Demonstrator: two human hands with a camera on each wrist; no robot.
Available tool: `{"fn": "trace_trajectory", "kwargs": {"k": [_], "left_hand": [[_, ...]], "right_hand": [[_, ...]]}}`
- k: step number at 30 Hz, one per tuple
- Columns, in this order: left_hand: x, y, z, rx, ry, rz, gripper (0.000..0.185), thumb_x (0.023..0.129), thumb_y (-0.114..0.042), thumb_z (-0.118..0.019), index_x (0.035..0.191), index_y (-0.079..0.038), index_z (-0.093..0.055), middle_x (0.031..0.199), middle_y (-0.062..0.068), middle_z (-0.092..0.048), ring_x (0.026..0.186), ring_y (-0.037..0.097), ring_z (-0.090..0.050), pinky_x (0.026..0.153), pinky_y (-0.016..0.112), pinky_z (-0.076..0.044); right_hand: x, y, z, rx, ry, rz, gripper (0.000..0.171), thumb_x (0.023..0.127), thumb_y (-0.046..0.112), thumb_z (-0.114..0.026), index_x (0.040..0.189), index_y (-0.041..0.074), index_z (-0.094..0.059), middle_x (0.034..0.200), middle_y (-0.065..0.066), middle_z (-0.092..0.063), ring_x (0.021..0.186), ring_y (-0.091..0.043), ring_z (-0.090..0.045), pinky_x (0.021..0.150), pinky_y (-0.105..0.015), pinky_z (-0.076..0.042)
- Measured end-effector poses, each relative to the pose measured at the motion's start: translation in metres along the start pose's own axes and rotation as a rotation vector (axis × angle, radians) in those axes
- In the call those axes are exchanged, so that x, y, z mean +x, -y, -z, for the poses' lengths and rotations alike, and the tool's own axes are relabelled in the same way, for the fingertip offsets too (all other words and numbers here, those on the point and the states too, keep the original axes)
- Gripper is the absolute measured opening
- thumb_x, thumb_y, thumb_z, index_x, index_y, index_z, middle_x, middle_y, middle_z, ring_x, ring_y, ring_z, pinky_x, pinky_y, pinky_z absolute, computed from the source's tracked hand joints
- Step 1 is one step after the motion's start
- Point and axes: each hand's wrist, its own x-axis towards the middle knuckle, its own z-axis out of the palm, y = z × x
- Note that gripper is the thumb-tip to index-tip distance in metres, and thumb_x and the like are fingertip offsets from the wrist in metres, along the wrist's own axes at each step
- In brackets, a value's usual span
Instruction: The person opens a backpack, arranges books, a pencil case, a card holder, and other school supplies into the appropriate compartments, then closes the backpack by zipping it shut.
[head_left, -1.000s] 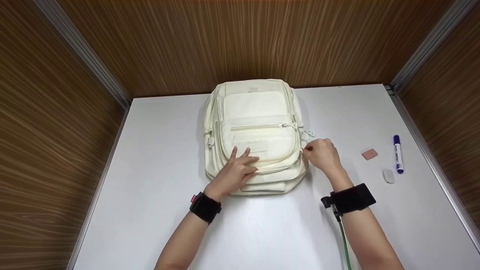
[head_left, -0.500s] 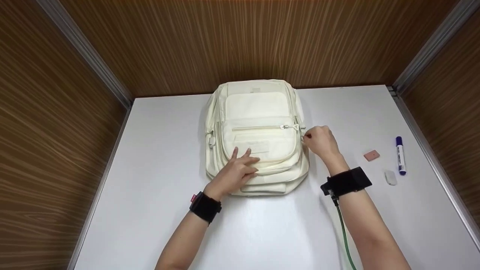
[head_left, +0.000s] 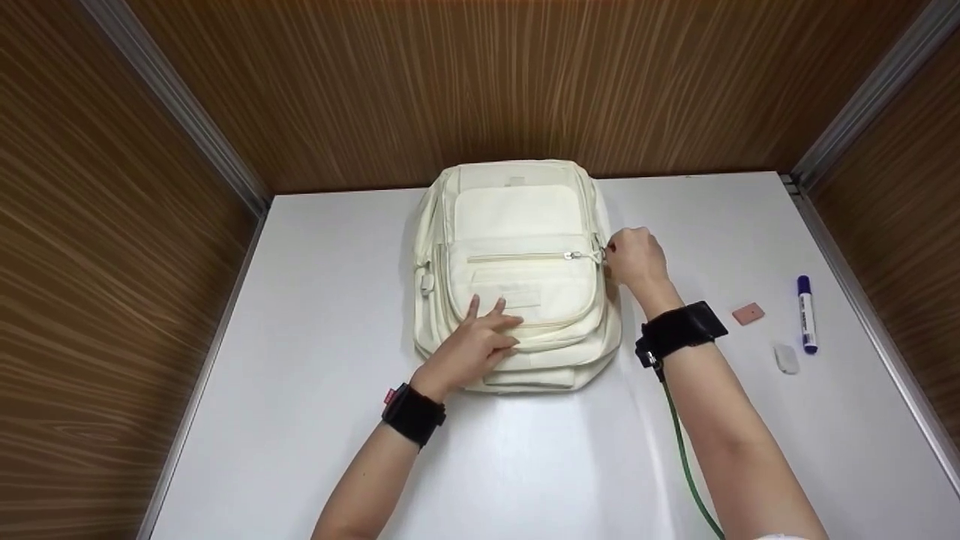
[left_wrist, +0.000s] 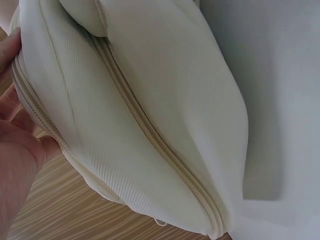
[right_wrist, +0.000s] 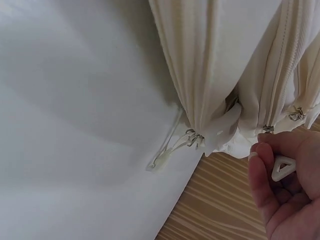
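A cream backpack (head_left: 517, 225) lies flat on the white table (head_left: 315, 360), front side up. My left hand (head_left: 476, 341) rests with straight fingers on the lower front pocket, pressing it down. My right hand (head_left: 634, 259) is at the bag's right edge, level with the upper pocket zipper (head_left: 525, 256). It pinches a white triangular zipper pull (right_wrist: 283, 167) between curled fingers. In the left wrist view the bag's ribbed side and a closed zipper line (left_wrist: 150, 135) fill the frame, with my left hand (left_wrist: 17, 150) at the left edge.
On the table to the right lie a pink eraser (head_left: 748, 313), a small white piece (head_left: 786, 358) and a blue marker (head_left: 807, 313). Wood-grain walls close in the table on three sides. Another loose zipper pull (right_wrist: 165, 155) hangs off the bag's side.
My right hand has slid away from me along the bag's right edge, from the lower pocket corner up to the upper zipper's level, drawing the pull along. The left hand stays put.
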Motion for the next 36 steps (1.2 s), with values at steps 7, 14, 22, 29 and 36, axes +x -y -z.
{"fn": "trace_trajectory", "kwargs": {"k": [7, 14, 22, 29, 36], "left_hand": [[0.000, 0.000, 0.001, -0.010, -0.005, -0.007, 0.011, 0.092, -0.014, -0.071, 0.098, -0.008, -0.078, 0.132, 0.011, -0.060, 0.138, 0.033, -0.036, 0.113, 0.060, -0.011], [0.001, 0.000, 0.001, -0.011, -0.001, -0.008, 0.012, 0.092, -0.015, -0.070, 0.099, -0.008, -0.078, 0.132, 0.010, -0.060, 0.139, 0.033, -0.036, 0.113, 0.060, -0.010], [0.002, 0.001, -0.002, -0.004, 0.004, -0.002, 0.013, 0.093, -0.017, -0.069, 0.099, -0.008, -0.077, 0.133, 0.009, -0.060, 0.139, 0.033, -0.035, 0.113, 0.059, -0.008], [0.002, 0.001, -0.002, 0.005, 0.000, 0.007, 0.012, 0.092, -0.017, -0.070, 0.097, -0.009, -0.077, 0.133, 0.009, -0.059, 0.139, 0.033, -0.034, 0.114, 0.058, -0.008], [0.002, 0.004, 0.003, -0.029, 0.019, 0.029, 0.017, 0.092, -0.026, -0.070, 0.100, -0.011, -0.076, 0.134, 0.009, -0.059, 0.139, 0.030, -0.036, 0.116, 0.054, -0.009]], "right_hand": [[0.012, 0.003, -0.006, -0.073, -0.014, 0.030, 0.021, 0.091, 0.002, -0.054, 0.082, -0.009, -0.070, 0.084, -0.030, -0.067, 0.076, -0.045, -0.066, 0.065, -0.054, -0.053], [0.020, 0.007, -0.006, -0.119, -0.067, -0.014, 0.022, 0.090, -0.001, -0.051, 0.084, -0.010, -0.070, 0.085, -0.031, -0.067, 0.077, -0.047, -0.065, 0.065, -0.056, -0.052], [0.020, 0.004, -0.007, -0.101, -0.059, -0.050, 0.021, 0.094, 0.006, -0.054, 0.093, -0.005, -0.071, 0.094, -0.029, -0.068, 0.084, -0.046, -0.066, 0.069, -0.056, -0.052], [0.016, 0.004, -0.009, 0.172, -0.071, 0.048, 0.037, 0.095, -0.002, -0.050, 0.132, -0.003, -0.058, 0.121, -0.024, -0.063, 0.112, -0.043, -0.057, 0.092, -0.053, -0.046], [0.009, 0.010, -0.008, 0.462, 0.100, -0.066, 0.043, 0.104, 0.004, -0.039, 0.146, -0.002, -0.041, 0.136, -0.023, -0.054, 0.124, -0.035, -0.053, 0.099, -0.045, -0.044]]}}
